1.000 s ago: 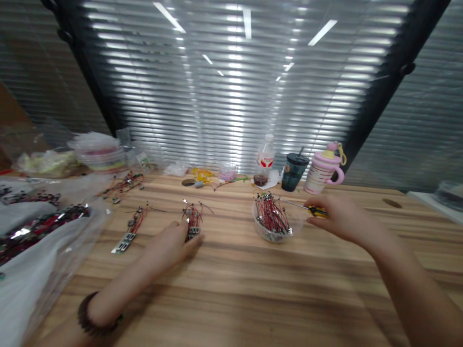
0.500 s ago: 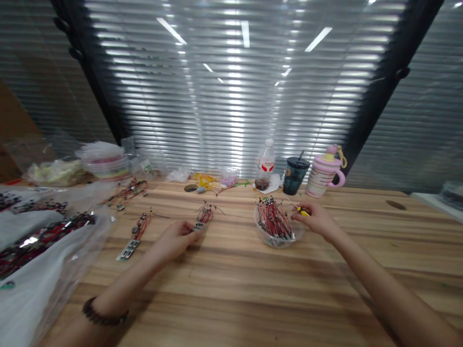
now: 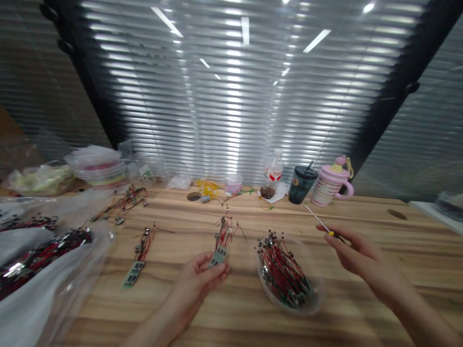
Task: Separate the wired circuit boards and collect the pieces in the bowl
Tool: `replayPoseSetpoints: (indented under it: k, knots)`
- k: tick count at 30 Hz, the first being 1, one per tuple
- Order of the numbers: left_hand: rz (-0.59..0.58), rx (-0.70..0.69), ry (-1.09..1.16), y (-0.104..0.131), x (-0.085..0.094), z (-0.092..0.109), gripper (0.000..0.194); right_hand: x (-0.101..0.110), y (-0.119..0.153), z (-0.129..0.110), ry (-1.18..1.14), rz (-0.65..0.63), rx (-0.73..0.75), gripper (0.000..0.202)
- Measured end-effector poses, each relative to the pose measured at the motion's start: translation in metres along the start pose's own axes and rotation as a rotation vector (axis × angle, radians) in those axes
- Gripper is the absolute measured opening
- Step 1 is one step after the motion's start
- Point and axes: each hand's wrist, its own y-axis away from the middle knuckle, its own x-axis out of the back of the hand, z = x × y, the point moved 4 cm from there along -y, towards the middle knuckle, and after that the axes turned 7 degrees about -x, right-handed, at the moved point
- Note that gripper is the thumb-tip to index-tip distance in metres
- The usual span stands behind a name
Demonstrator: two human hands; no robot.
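Between the thumb and fingers of my left hand (image 3: 206, 277) is a small green circuit board (image 3: 218, 256), held at its lower end. Red and black wires fan upward from it. My right hand (image 3: 356, 248) is closed around a screwdriver (image 3: 332, 233) with a yellow and black handle; its thin shaft points up and left. A clear plastic bowl (image 3: 314, 308) stands between my hands, filled with a bundle of wired circuit boards (image 3: 284, 272). Left of my left hand, another wired board (image 3: 134, 272) lies on the wooden table.
Plastic bags of wired boards (image 3: 47, 255) cover the left side, with loose wired parts (image 3: 125, 205) behind. Along the back stand stacked plastic containers (image 3: 97, 168), a bottle (image 3: 272, 176), a dark tumbler (image 3: 302, 185) and a pink mug (image 3: 327, 185). Window blinds (image 3: 231, 96) rise beyond.
My left hand has brought the circuit board up and to the right, off the table. My right hand has shifted right, away from the bowl, with the screwdriver. The view has tilted slightly.
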Motion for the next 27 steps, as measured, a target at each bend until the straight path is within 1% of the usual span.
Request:
replayPoseSetpoints:
  k: [1,2,3,5,7,8,9,10,11,13,14,15,19,21,24,27]
  knots:
    - [-0.047,-0.03,0.03,0.003,0.001,-0.003,0.024,-0.006,0.016,-0.002,-0.078,-0.011,-0.015,0.053]
    - [-0.08,-0.053,0.042,0.006,0.002,-0.005,0.025,-0.017,0.032,-0.005,-0.128,-0.046,0.006,0.051]
    - [-0.087,-0.072,0.041,0.009,0.004,-0.006,0.027,-0.031,0.048,-0.009,-0.152,-0.061,0.045,0.046]
    - [-0.04,-0.084,0.007,0.012,0.008,-0.008,0.03,-0.067,0.076,-0.023,-0.173,-0.111,0.181,0.039]
    - [0.011,-0.088,-0.037,0.016,0.01,-0.008,0.036,-0.102,0.093,-0.036,-0.209,-0.141,0.275,0.036]
    - [0.017,-0.088,-0.051,0.018,0.009,-0.008,0.04,-0.117,0.098,-0.042,-0.201,-0.153,0.319,0.035]
    - [0.01,-0.086,-0.06,0.02,0.008,-0.008,0.044,-0.129,0.101,-0.048,-0.171,-0.153,0.369,0.034]
    - [-0.005,-0.086,-0.068,0.022,0.007,-0.008,0.048,-0.136,0.103,-0.053,-0.131,-0.12,0.416,0.032]
    - [-0.014,-0.089,-0.078,0.024,0.006,-0.007,0.05,-0.14,0.105,-0.056,-0.087,-0.059,0.456,0.029]
    - [0.005,-0.102,-0.126,0.026,0.007,-0.007,0.045,-0.14,0.107,-0.059,-0.003,0.07,0.527,0.026]
    - [0.025,-0.108,-0.156,0.027,0.008,-0.007,0.041,-0.139,0.107,-0.058,0.028,0.116,0.557,0.024]
    - [0.044,-0.11,-0.17,0.027,0.01,-0.007,0.038,-0.137,0.108,-0.057,0.054,0.133,0.583,0.023]
    - [0.066,-0.079,-0.059,0.02,0.014,-0.01,0.031,-0.133,0.107,-0.05,0.081,0.115,0.629,0.02]
    - [0.074,-0.081,-0.015,0.016,0.015,-0.009,0.031,-0.135,0.108,-0.045,0.055,0.104,0.627,0.025]
    - [0.04,-0.083,-0.02,0.015,0.012,-0.003,0.036,-0.144,0.111,-0.036,-0.021,0.058,0.569,0.032]
    - [-0.037,-0.069,-0.035,0.021,0.003,0.004,0.036,-0.155,0.115,-0.026,-0.089,-0.028,0.478,0.029]
